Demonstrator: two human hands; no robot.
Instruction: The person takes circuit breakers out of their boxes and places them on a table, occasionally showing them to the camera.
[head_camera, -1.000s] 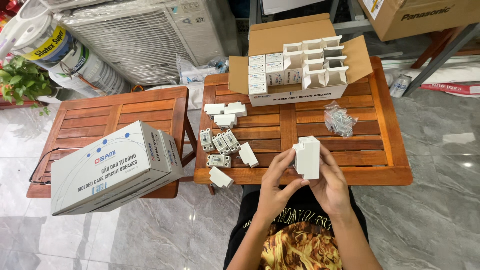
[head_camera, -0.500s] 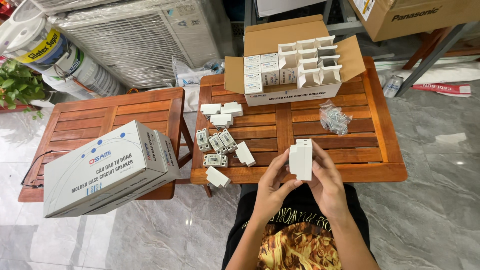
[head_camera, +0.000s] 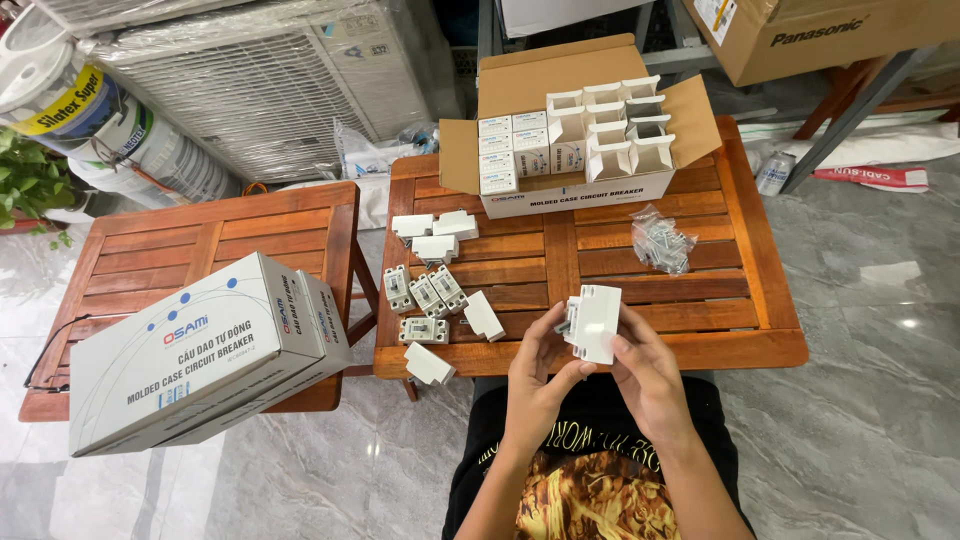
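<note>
While both hands gripped it, the small white box (head_camera: 596, 322) sat just above the near edge of the slatted wooden bench (head_camera: 760, 340), held in the air in front of the person's chest. The left hand (head_camera: 537, 375) closed on the box from below and from its left side, where a grey part showed; the right hand (head_camera: 648, 372) closed on its lower right corner. Neither hand was nearer: the box lay between them, at the fingertips. Its long axis ran roughly upright in the view, tilted slightly to the right at the top.

Compared with the frame one second earlier, the box was in much the same place over the bench edge, and the grey part at its left side was now more exposed.

Further out on the bench, left of the hands, lay a cluster of loose white breakers (head_camera: 428, 293) and small white boxes (head_camera: 436, 228). A clear bag of screws (head_camera: 660, 240) lay to the right. At the far edge stood the open carton (head_camera: 580, 130), holding rows of small boxes, some shut and some open.
</note>
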